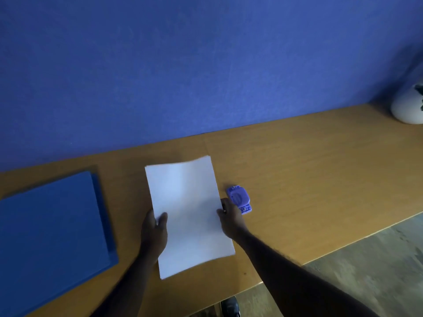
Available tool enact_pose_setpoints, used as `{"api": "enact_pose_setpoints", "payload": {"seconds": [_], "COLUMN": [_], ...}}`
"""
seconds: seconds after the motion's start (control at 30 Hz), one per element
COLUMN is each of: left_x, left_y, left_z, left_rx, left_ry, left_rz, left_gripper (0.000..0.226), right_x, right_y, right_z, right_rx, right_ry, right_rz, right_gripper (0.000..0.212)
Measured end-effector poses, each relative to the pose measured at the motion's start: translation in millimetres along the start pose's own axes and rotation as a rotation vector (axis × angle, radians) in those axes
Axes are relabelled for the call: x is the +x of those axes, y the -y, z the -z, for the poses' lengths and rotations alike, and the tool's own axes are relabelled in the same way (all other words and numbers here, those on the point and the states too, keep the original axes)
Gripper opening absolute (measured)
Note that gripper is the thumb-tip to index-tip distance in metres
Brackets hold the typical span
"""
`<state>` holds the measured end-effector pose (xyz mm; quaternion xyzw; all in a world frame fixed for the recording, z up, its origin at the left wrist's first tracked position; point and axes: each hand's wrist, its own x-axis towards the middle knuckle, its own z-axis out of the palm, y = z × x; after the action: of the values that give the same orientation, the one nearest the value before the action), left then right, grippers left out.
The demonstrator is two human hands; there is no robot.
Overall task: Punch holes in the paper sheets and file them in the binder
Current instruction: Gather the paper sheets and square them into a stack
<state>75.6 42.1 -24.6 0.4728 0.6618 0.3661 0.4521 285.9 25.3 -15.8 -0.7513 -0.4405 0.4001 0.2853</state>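
A wooden desk [297,161] stands against a blue wall. Both arms reach forward: the left hand [153,229] and right hand [231,217] pinch the paper sheets [190,213] at opposite edges, between a closed blue binder [52,236] and a purple hole punch [240,199].

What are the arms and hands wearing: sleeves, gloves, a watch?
The left hand and right hand are gloveless; both forearms are bare, no sleeves or watch in view. A glint on a right finger might be a ring.
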Motion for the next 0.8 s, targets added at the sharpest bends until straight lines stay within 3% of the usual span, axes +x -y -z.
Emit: {"api": "enact_pose_setpoints", "payload": {"seconds": [0.17,0.43,0.6,0.8], "left_x": [3,6,7,11], "left_y": [-48,-82,-91,-72], "left_z": [10,22,18,11], "left_rx": [-0.094,-0.166,-0.184,-0.127], "left_ry": [-0.057,-0.093,-0.098,-0.076], "left_rz": [-0.235,-0.402,-0.432,-0.392], "left_gripper": [0.042,0.025,0.029,0.031], "right_x": [4,7,9,10], "right_y": [40,52,52,51], "right_z": [21,27,28,27], "right_rx": [0.266,0.4,0.443,0.44], "right_ry": [-0.203,-0.158,-0.19,-0.181], "right_rz": [0.155,0.218,0.256,0.254], "right_gripper": [0.015,0.023,0.033,0.015]}}
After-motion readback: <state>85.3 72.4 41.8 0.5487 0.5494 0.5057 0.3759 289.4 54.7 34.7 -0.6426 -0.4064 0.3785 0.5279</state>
